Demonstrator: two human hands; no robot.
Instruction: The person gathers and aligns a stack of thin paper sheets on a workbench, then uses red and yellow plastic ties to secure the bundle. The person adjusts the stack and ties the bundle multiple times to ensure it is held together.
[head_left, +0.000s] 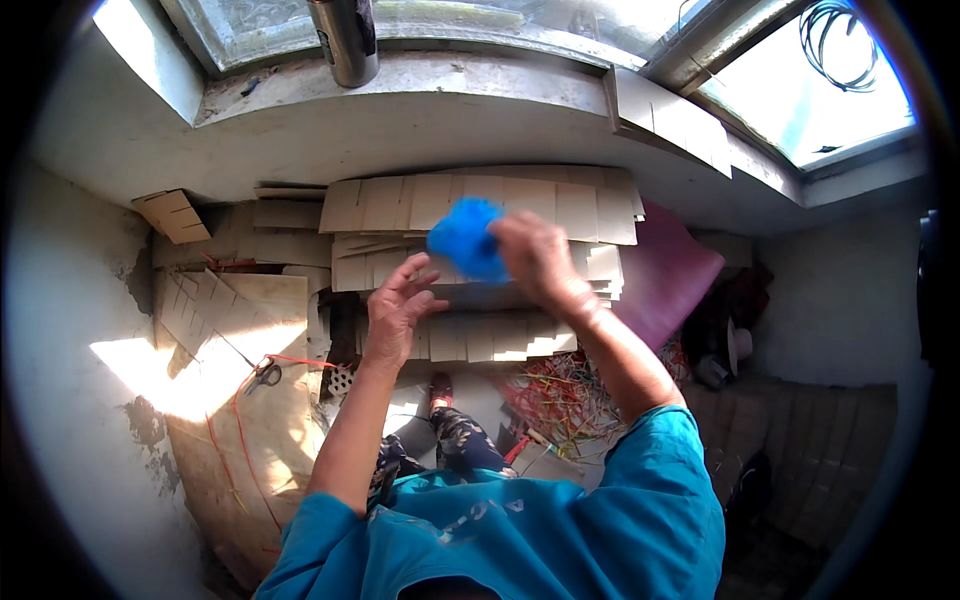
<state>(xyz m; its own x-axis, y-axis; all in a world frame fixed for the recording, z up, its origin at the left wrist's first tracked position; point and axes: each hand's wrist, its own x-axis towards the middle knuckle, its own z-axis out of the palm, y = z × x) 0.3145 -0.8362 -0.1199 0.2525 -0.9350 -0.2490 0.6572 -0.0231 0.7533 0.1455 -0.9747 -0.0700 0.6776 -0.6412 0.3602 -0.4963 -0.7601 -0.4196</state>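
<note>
My right hand (538, 258) grips the right side of a bright blue, rounded bundle (468, 238), held up in front of stacked cardboard. Motion smears the bundle, so I cannot tell what kind of thing it is. To its lower left, my left hand (398, 312) is raised with its fingers spread and nothing in them; a small gap separates it from the bundle. Beneath both hands lie stacks of slotted cardboard pieces (375, 205), layered in rows against the wall.
On the left, a board (285, 440) carries scissors (268, 374) and red cord (237, 410). A metal flask (345, 45) stands on the windowsill. A pink sheet (665, 265) leans right of the stacks, above a heap of coloured strips (575, 400). More cardboard (672, 112) rests by the window.
</note>
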